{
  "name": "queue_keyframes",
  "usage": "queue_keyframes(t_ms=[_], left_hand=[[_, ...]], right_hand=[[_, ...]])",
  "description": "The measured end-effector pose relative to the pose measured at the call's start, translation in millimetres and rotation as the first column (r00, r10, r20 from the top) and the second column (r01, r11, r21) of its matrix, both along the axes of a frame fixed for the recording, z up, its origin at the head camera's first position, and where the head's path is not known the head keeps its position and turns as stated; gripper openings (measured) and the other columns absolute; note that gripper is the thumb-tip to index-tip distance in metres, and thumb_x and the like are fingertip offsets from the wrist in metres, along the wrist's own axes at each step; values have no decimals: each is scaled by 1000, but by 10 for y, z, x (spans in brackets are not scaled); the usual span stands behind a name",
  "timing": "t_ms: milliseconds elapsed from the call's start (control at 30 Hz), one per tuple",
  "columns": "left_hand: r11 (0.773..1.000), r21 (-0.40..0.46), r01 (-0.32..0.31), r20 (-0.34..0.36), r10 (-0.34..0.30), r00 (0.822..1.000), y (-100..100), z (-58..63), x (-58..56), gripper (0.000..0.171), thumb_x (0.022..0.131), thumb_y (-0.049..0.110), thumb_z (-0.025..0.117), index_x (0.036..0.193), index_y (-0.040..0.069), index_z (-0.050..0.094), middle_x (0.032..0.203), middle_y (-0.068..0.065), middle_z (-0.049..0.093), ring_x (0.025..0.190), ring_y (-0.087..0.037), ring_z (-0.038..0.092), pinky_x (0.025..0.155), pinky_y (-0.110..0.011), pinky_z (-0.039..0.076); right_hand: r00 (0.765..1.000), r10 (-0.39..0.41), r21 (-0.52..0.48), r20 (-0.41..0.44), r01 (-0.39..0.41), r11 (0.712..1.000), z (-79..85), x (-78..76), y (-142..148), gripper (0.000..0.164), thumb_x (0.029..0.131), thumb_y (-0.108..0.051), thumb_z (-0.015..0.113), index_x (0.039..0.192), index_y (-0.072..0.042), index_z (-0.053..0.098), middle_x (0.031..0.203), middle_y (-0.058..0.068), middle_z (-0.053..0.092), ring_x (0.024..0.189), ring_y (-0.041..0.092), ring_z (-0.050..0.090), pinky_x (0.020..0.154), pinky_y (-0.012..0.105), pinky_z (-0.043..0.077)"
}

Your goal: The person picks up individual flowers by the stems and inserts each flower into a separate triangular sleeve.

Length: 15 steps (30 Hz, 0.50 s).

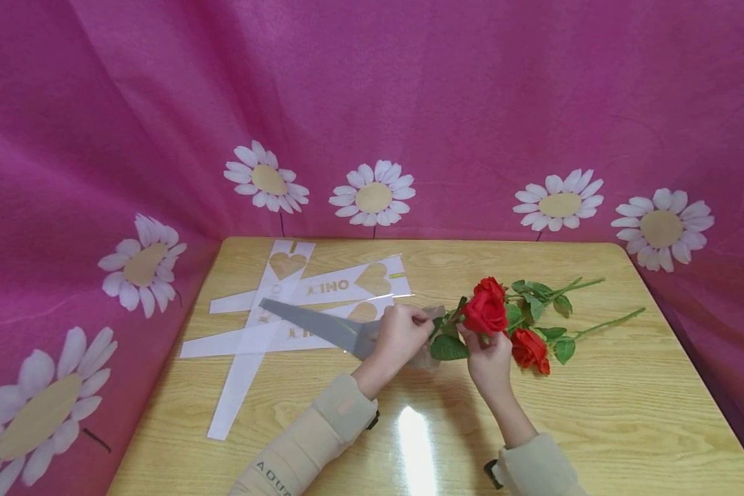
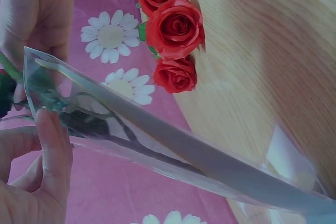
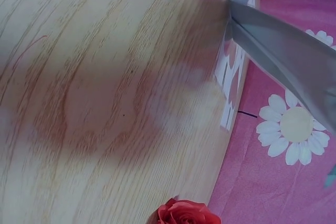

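My left hand [image 1: 403, 334] pinches the mouth of a long, tapered flower sleeve [image 1: 316, 325], clear with a grey side. A rose's stem and dark leaves show inside the sleeve [image 2: 157, 140] in the left wrist view. The rose [image 1: 485, 308] has its red bloom outside the mouth. Just under that bloom my right hand [image 1: 491, 365] grips the rose; its fingertips are partly hidden by leaves and petals. The sleeve slants down leftward, its narrow end over the table.
Several flat white sleeves [image 1: 235, 386] with gold hearts and lettering lie overlapping on the table's left. To the right lie more red roses [image 1: 531, 350], three blooms in the left wrist view. A pink cloth [image 1: 459, 103] with daisies surrounds the wooden table [image 1: 626, 413].
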<state>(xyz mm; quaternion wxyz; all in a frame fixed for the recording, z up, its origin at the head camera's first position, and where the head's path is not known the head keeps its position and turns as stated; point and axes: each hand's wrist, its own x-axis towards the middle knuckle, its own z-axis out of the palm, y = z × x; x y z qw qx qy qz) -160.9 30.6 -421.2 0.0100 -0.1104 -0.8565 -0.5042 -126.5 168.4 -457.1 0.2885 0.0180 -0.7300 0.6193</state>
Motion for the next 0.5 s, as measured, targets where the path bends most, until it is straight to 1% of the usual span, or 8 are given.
queue_keyframes(t_ms=[33,133,200,267,300,367,467,500], left_hand=[[1000,5,2,-2,-2,1000,3,7,3,11,76,-2,60,76,-1,71,67,-11,68,40,-2,54,40,-12,45],[999,33,10,0,-10,1000,11,25,10,11,76,-2,60,77,-3,71,65,-11,67,38,-2,53,38,-14,45],[999,42,13,-2,-13,1000,18,37,12,11,76,-2,60,78,-3,71,62,-10,67,38,-2,52,37,-14,45],[998,60,17,1,-17,1000,21,52,16,11,76,-3,60,79,-5,70,62,-11,66,38,-4,53,37,-14,45],[998,63,18,-3,-18,1000,23,61,18,11,76,-4,60,80,-5,70,62,-11,66,38,-4,53,37,-14,45],[997,75,22,-9,-21,1000,25,81,26,10,75,-5,60,79,-6,70,61,-12,66,38,-4,53,37,-14,45],[995,97,29,-16,-28,999,29,101,35,10,75,-6,59,77,-7,69,60,-13,65,38,-4,52,36,-14,45],[995,99,31,-20,-29,999,30,106,36,10,75,-6,59,76,-7,69,59,-13,65,38,-3,51,36,-14,45]], right_hand=[[1000,1,14,-7,-1,1000,2,-2,2,16,75,18,61,90,17,57,82,-25,58,81,-10,55,74,6,46],[999,10,92,-31,-7,996,74,20,-4,14,73,17,63,86,16,58,76,-9,64,79,-11,54,73,6,45],[999,17,136,-40,-11,991,160,49,-25,14,72,17,64,85,15,59,75,-10,63,79,-12,53,71,5,44],[1000,13,172,-21,-10,985,243,81,-48,14,71,16,65,84,15,59,73,-2,64,77,-13,51,69,5,43],[1000,12,181,-10,-10,983,282,98,-62,14,71,16,65,84,15,59,74,-1,63,77,-13,51,69,5,43],[1000,4,191,17,-7,982,313,108,-73,16,69,18,65,83,14,60,74,-3,62,76,-13,50,68,5,42],[999,-5,222,36,-3,975,316,109,-72,15,68,18,66,81,14,61,73,12,62,75,-14,48,67,5,42],[999,-2,231,32,-6,973,313,107,-69,15,67,19,66,81,13,61,73,12,62,75,-14,49,67,5,42]])
